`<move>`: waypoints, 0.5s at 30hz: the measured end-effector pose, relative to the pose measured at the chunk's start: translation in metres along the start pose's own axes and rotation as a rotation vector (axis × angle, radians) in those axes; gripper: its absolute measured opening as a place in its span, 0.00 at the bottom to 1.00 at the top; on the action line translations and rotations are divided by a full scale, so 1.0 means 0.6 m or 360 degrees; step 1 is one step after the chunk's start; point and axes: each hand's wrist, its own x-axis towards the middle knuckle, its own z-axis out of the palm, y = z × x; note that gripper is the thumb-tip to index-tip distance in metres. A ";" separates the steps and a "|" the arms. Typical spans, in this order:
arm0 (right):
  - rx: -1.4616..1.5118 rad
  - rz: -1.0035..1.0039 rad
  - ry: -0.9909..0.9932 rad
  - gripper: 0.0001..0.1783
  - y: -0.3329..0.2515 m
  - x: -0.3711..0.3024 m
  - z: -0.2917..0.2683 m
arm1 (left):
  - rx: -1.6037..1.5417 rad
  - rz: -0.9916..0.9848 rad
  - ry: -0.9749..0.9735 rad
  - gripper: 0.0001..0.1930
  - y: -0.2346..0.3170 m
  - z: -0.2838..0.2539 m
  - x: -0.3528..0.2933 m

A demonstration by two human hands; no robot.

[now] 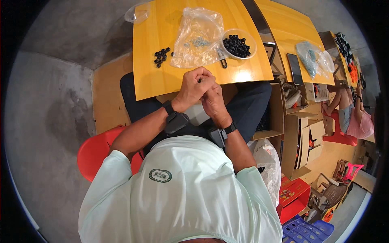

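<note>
My left hand [190, 88] and my right hand [213, 100] meet just over the near edge of the yellow wooden table [156, 83]. Their fingers are closed together around something small. Only a dark speck shows between them, so its kind stays hidden. Ahead of them lies a clear plastic bag [200, 24] with small silvery metal pieces [199, 42] on it. Several round black parts [161, 57] with holes are scattered left of the bag. More of these fill a clear round tub [238, 46] on the right. A small black-ended tool [223, 60] rests beside the tub.
A clear plastic container [137, 15] sits at the table's far left corner. On another table at right are a phone [295, 69] and a bag of bluish pieces [308, 56]. Cardboard boxes [298, 148] stand below. A person [356, 117] sits at far right.
</note>
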 end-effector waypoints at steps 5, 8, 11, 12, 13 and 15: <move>0.0009 0.0025 0.0040 0.11 -0.022 0.012 0.010 | -0.0112 0.0118 0.0078 0.10 -0.006 0.004 0.019; 0.0041 0.0050 -0.0013 0.11 -0.018 0.018 -0.002 | -0.0009 0.0157 0.0100 0.11 -0.004 0.005 0.024; 0.0153 0.0098 -0.0011 0.12 -0.012 0.023 -0.010 | 0.0005 0.0053 0.0058 0.12 0.002 0.005 0.028; 0.0130 0.0047 0.0024 0.11 -0.010 0.024 -0.008 | -0.0012 0.0000 0.0060 0.13 0.003 0.005 0.028; 0.0111 0.0003 0.0056 0.11 -0.011 0.024 0.001 | -0.0026 -0.0057 0.0067 0.15 0.006 0.003 0.026; 0.0093 -0.0010 0.0057 0.10 -0.018 0.023 0.016 | -0.0162 -0.0140 0.0065 0.15 0.012 0.003 0.020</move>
